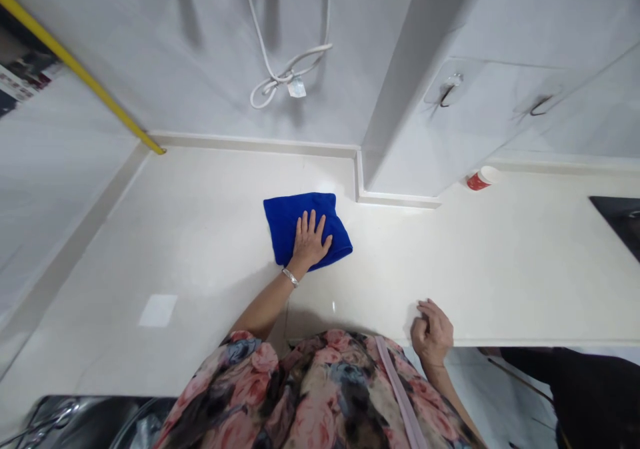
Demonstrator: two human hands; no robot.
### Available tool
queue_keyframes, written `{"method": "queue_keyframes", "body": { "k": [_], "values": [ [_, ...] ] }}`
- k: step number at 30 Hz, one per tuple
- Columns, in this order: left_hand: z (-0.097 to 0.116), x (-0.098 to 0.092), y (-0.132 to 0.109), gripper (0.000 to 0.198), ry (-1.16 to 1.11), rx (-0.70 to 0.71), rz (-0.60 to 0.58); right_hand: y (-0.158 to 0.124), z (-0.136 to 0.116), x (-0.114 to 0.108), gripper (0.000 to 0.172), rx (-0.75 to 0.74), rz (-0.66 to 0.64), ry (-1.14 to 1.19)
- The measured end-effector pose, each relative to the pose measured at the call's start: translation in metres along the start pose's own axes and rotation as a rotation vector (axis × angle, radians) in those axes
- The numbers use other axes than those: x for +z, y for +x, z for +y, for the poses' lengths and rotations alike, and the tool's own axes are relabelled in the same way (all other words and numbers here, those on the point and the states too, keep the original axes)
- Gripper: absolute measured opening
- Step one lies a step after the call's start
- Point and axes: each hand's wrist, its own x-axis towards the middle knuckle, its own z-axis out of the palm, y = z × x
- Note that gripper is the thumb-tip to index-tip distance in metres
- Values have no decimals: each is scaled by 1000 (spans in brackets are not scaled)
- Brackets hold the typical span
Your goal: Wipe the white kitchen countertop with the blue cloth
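My left hand (pixel 310 241) lies palm down with fingers spread, pressing on a blue cloth (pixel 286 217). This cloth is spread on the pale countertop (pixel 210 222), its right corner slightly folded. A silver bracelet (pixel 290 277) circles my left wrist. Over by the counter's front edge, my right hand (pixel 434 329) rests with its fingers curled in a loose fist; nothing shows in it.
A red and white paper cup (pixel 483 178) stands by the back wall, right of a protruding column (pixel 400 115). A yellow pipe (pixel 85 75) meets the counter at back left. White cable (pixel 287 75) hangs above. Someone in dark clothing (pixel 590 389) is at lower right.
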Motion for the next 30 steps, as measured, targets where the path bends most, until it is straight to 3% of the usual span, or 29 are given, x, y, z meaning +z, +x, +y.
{"method": "queue_keyframes", "body": {
  "k": [14,20,25,30],
  "values": [
    [46,23,-80,73,35,296,-4,-1,1,4,25,-3,36,9],
    [61,28,-113,76,-7,453,-95,-1,2,4,26,-12,33,-1],
    [61,25,-119,76,-55,481,-170,0,1,3,28,-36,35,3],
    [58,20,-101,71,-120,470,-182,1,-1,1,29,-29,31,-9]
  ]
}}
